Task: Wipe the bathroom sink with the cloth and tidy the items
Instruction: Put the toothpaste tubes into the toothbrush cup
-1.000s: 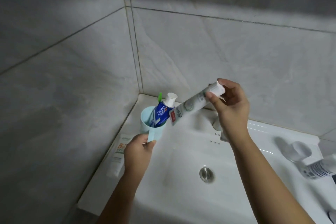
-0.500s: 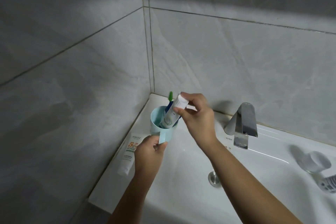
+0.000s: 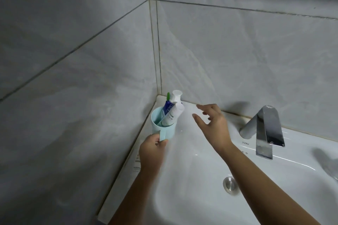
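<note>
A light blue cup [image 3: 165, 130] stands at the back left corner of the white sink [image 3: 192, 197]. My left hand [image 3: 152, 150] pinches its handle from the near side. Inside the cup lean a white toothpaste tube [image 3: 173, 115], a blue tube [image 3: 166, 108] and a green-tipped toothbrush [image 3: 168, 96]. To the right of the cup my right hand [image 3: 214, 126] hovers over the sink ledge with fingers spread, holding nothing. Another tube [image 3: 136, 160] lies on the left ledge, mostly hidden behind my left wrist. No cloth is visible.
A chrome faucet [image 3: 263, 129] rises from the back ledge right of my right hand. The round drain [image 3: 230, 184] sits in the basin under my right forearm. Grey tiled walls close off the left side and the back.
My right hand put the white tube into the cup, let go and drew back to the right, open. My left hand kept its hold on the cup handle.
</note>
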Motion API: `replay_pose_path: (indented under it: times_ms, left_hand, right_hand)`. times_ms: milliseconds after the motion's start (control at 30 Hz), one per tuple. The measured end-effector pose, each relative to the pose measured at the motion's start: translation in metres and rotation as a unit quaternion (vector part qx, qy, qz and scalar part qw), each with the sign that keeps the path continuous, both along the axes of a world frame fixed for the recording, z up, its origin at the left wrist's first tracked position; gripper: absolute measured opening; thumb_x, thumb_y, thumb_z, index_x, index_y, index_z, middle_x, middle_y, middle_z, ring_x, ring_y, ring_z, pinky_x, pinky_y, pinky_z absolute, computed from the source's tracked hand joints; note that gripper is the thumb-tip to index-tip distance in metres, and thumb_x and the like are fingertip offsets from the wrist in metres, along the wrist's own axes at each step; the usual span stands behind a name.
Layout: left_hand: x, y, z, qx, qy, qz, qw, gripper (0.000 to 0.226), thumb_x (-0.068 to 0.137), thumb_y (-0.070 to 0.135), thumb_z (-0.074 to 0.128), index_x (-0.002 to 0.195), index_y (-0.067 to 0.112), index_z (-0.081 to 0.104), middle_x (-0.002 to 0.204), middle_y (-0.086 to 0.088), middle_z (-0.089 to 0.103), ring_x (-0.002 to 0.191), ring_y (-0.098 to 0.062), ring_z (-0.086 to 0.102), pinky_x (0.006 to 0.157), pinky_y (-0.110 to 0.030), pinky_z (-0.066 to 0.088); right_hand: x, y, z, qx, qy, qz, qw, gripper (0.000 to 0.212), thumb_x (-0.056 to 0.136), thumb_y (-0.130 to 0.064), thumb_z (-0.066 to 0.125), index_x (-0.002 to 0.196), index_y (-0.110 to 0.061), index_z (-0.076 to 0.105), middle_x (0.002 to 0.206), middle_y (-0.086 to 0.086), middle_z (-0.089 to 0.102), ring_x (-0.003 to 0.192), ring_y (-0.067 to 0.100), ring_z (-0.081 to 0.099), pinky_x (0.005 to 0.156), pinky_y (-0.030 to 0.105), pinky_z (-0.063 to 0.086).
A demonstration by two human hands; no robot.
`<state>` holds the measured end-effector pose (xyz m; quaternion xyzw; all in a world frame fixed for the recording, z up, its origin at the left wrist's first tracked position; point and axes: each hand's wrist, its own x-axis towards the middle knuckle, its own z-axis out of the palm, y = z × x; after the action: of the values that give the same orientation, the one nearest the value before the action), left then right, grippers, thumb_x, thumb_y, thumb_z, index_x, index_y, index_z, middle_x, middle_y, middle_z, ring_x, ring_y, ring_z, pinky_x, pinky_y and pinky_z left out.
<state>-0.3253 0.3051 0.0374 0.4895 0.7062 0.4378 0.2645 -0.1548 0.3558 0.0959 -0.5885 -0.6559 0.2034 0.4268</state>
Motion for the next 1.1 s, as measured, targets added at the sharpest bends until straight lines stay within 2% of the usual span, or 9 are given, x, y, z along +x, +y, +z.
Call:
replay_pose_path:
  times_ms: [167,267,400,633,767,867,967,1033,1100]
  left_hand:
    - [-0.005,0.049,-0.013,-0.040,-0.036,0.007,0.999,0.023,0.070,0.027,0.062,0.075,0.005,0.067,0.069,-0.011,0.065,0.070,-0.030,0.060,0.063,-0.032,0.042]
    - [-0.007,0.072,-0.024,-0.043,-0.043,0.006,0.998,0.026,0.068,0.028,0.061,0.075,0.004,0.068,0.071,-0.012,0.066,0.071,-0.029,0.060,0.064,-0.030,0.041]
    - [-0.009,0.094,-0.036,-0.045,-0.047,0.017,0.998,0.004,0.076,0.007,0.070,0.076,0.004,0.068,0.071,-0.011,0.066,0.072,-0.030,0.060,0.062,-0.025,0.039]
    - [-0.011,0.102,-0.044,-0.024,-0.050,0.015,0.998,0.003,0.078,0.006,0.069,0.080,0.004,0.068,0.071,-0.005,0.063,0.070,-0.021,0.057,0.057,-0.007,0.035]
    - [-0.015,0.096,-0.049,-0.031,-0.081,0.001,0.996,0.018,0.080,0.005,0.068,0.098,0.003,0.067,0.092,-0.006,0.067,0.080,-0.015,0.061,0.062,-0.002,0.039]
    - [-0.019,0.078,-0.048,-0.040,-0.089,0.003,0.995,0.032,0.080,0.007,0.070,0.111,0.004,0.062,0.106,-0.003,0.062,0.091,-0.018,0.060,0.071,-0.015,0.042]
    - [-0.027,0.039,-0.051,-0.027,-0.048,-0.003,0.998,0.032,0.080,0.011,0.071,0.110,0.005,0.062,0.107,-0.004,0.062,0.092,-0.021,0.061,0.076,-0.026,0.043]
    - [-0.031,0.006,-0.050,-0.016,-0.005,-0.032,0.999,0.036,0.078,0.027,0.068,0.107,0.005,0.064,0.102,-0.007,0.064,0.089,-0.023,0.063,0.077,-0.033,0.049]
    - [-0.034,-0.028,-0.050,-0.007,0.058,-0.051,0.997,0.044,0.076,0.039,0.058,0.102,0.004,0.066,0.095,-0.009,0.067,0.083,-0.021,0.064,0.075,-0.030,0.051]
  right_hand:
    - [0.018,0.021,-0.026,-0.044,-0.053,-0.042,0.997,0.026,0.082,-0.014,0.067,0.107,-0.010,0.066,0.105,0.005,0.060,0.099,0.023,0.058,0.081,0.022,0.039]
    - [0.023,0.027,-0.041,-0.060,-0.076,-0.057,0.994,0.025,0.081,-0.012,0.068,0.106,-0.009,0.067,0.104,0.005,0.062,0.097,0.026,0.059,0.079,0.022,0.039]
    - [0.023,0.029,-0.057,-0.073,-0.093,-0.058,0.991,0.024,0.080,-0.010,0.069,0.104,-0.008,0.067,0.103,0.007,0.063,0.091,0.025,0.060,0.076,0.021,0.038]
    - [0.022,0.025,-0.073,-0.111,-0.098,-0.043,0.988,0.026,0.082,-0.012,0.066,0.108,-0.011,0.066,0.106,0.004,0.063,0.100,0.025,0.057,0.079,0.021,0.038]
    - [0.021,0.017,-0.072,-0.121,-0.109,-0.028,0.986,0.029,0.084,-0.014,0.064,0.113,-0.012,0.063,0.111,0.001,0.061,0.100,0.023,0.056,0.076,0.020,0.037]
    - [0.022,0.008,-0.069,-0.115,-0.116,-0.020,0.986,0.029,0.084,-0.015,0.064,0.113,-0.012,0.063,0.112,0.002,0.061,0.101,0.023,0.055,0.077,0.020,0.037]
    - [0.025,-0.007,-0.066,-0.108,-0.136,-0.006,0.985,0.030,0.084,-0.016,0.064,0.114,-0.013,0.063,0.113,0.001,0.061,0.104,0.022,0.054,0.077,0.020,0.038]
    - [0.028,-0.022,-0.064,-0.089,-0.155,0.010,0.984,0.030,0.083,-0.016,0.066,0.112,-0.012,0.064,0.111,0.002,0.062,0.104,0.023,0.056,0.077,0.021,0.039]
    - [0.031,-0.038,-0.065,-0.060,-0.175,0.029,0.982,0.029,0.078,-0.012,0.071,0.107,-0.010,0.067,0.105,0.005,0.066,0.097,0.027,0.060,0.078,0.024,0.041]
